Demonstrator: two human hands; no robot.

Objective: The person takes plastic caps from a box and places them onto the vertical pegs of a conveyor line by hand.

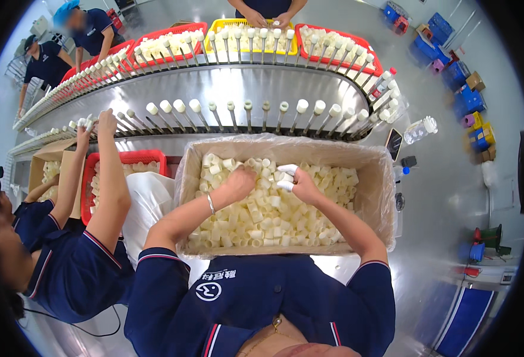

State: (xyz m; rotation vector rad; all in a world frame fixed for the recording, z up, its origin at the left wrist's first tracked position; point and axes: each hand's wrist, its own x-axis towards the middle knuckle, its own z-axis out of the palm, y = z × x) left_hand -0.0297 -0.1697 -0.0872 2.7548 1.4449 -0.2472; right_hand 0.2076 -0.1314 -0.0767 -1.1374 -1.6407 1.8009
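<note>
A large cardboard box lined with clear plastic stands in front of me, heaped with short cream-white plastic caps. My left hand, with a silver bangle on its wrist, reaches into the far middle of the heap. Its fingers are curled together; what they hold is hidden. Just to the right is my right hand, white covers on its fingertips. Its thumb and fingers are apart over the caps, and I cannot make out anything gripped between them.
Beyond the box, metal rods line a looping conveyor; many carry white caps, several near the middle look bare. Co-workers sit at left and far side beside red baskets and a yellow basket. Bottles and a phone lie right.
</note>
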